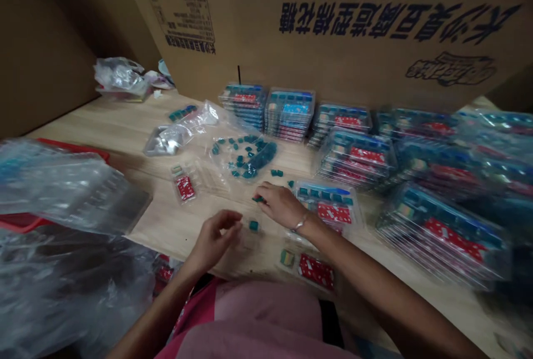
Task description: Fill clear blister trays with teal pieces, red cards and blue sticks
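Note:
My right hand (281, 203) reaches over the light wood table (145, 126), its fingertips pinching a small teal block (259, 199). Just beyond the wrist lies an open transparent blister tray (327, 209) holding a red card and a row of teal blocks. My left hand (216, 239) hovers with loosely curled fingers, nearest a loose teal cube (254, 226). Nothing shows in its grip. Farther out, a transparent plastic bag (245, 156) holds many scattered teal pieces. Two smaller trays with red cards lie on the table (185, 187) (310, 270).
Stacks of filled blister packs (353, 159) cover the right and back of the table. Crumpled plastic bags (119, 76) lie at the far left corner. A large printed cardboard box (353, 31) stands behind. Bulky plastic wrap (62, 187) and a red crate edge (70, 148) sit at left.

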The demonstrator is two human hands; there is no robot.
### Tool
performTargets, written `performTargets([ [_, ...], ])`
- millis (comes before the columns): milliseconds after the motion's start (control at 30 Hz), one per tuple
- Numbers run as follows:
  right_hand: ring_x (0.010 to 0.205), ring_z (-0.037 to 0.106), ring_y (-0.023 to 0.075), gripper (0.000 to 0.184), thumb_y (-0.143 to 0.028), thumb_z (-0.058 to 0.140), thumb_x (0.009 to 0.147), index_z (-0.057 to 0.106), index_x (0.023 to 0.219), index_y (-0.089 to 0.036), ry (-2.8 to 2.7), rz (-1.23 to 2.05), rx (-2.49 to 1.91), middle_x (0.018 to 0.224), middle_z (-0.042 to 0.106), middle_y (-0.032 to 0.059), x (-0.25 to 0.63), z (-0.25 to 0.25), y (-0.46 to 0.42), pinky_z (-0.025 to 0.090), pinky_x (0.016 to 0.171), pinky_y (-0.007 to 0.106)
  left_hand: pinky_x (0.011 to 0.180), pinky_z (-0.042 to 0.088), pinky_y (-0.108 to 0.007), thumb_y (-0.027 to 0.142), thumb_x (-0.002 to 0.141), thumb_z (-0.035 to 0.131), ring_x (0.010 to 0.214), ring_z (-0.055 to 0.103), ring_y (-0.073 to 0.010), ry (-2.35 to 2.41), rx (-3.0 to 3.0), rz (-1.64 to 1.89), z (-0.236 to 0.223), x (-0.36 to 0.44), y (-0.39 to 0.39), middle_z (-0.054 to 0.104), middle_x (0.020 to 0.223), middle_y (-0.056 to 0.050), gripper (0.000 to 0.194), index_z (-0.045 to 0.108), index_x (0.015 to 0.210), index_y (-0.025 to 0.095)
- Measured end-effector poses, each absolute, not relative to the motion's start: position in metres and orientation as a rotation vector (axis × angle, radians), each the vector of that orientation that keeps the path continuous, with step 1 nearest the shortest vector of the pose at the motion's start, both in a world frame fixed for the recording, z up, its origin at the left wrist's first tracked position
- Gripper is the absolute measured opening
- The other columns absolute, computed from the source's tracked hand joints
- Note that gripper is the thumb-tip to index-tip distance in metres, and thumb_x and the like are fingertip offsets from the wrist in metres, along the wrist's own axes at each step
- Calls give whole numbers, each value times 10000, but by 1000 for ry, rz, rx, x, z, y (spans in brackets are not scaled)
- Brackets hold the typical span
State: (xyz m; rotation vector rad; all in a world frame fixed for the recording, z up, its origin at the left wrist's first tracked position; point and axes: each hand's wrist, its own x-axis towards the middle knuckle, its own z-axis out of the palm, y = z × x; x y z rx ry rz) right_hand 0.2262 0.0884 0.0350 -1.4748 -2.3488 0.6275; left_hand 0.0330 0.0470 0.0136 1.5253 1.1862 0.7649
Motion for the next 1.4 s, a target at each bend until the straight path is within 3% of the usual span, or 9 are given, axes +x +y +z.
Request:
performTargets([
  [133, 632, 575, 103, 87, -180, 642, 738, 578, 793, -163, -1744, 1245, -1206, 725, 612, -16, 228, 40, 71, 451, 591, 214, 742, 475, -276, 342, 643, 746, 776, 605, -152, 987, 1087, 963, 22, 52, 59, 672, 824, -27, 271, 645, 824, 166],
  [267, 557, 522, 87, 268, -364, 718, 668, 558, 747, -165, -1513, 1510, -1088, 636, 570, -40, 231, 38, 60, 410, 520, 200, 672, 481, -242, 309, 583, 801, 658, 599, -116, 935, 960, 982, 22, 62, 55, 652, 683, 15, 263, 629, 721, 165],
  [467, 535, 479, 82, 150, -269, 664, 724, 553, 699, -170, -1619, 1174, -1186, 612, 531, -40, 219, 34, 44, 376, 492, 193, 630, 469, -207, 304, 554, 833, 610, 594, -91, 828, 674, 746, 15, 46, 48, 644, 651, 14, 295, 623, 706, 164],
  [633, 747, 566, 125, 34, -184, 588, 772, 598, 804, -176, -1838, 833, -1074, 857, 588, 35, 209, 41, 45, 480, 688, 251, 630, 454, -197, 342, 572, 819, 688, 592, -102, 805, 603, 702, 19, 39, 52, 667, 780, -22, 291, 682, 764, 172],
  [700, 787, 573, 135, 39, -177, 587, 774, 615, 800, -175, -1875, 821, -1032, 856, 597, 37, 208, 43, 53, 483, 718, 259, 636, 447, -202, 349, 578, 810, 716, 594, -111, 821, 634, 721, 23, 37, 56, 666, 794, -26, 285, 686, 765, 173],
  [900, 622, 564, 106, 95, -237, 637, 734, 625, 768, -149, -1616, 1069, -1134, 716, 604, 8, 211, 38, 67, 460, 579, 224, 644, 419, -201, 311, 663, 738, 753, 608, -118, 1049, 1018, 902, 31, 29, 57, 686, 831, -23, 223, 692, 832, 172],
  [1200, 572, 568, 101, 241, -344, 683, 642, 612, 747, -139, -1299, 1561, -1162, 660, 623, -5, 213, 26, 52, 457, 558, 230, 617, 465, -220, 235, 580, 785, 595, 599, -100, 966, 987, 943, 27, 44, 50, 670, 646, 7, 230, 672, 755, 137],
  [1400, 602, 563, 100, 203, -294, 682, 623, 616, 746, -148, -1306, 1579, -1170, 671, 625, -14, 212, 29, 43, 442, 585, 226, 601, 458, -206, 176, 531, 786, 585, 589, -90, 954, 909, 856, 26, 41, 50, 659, 653, 14, 245, 652, 732, 133],
])
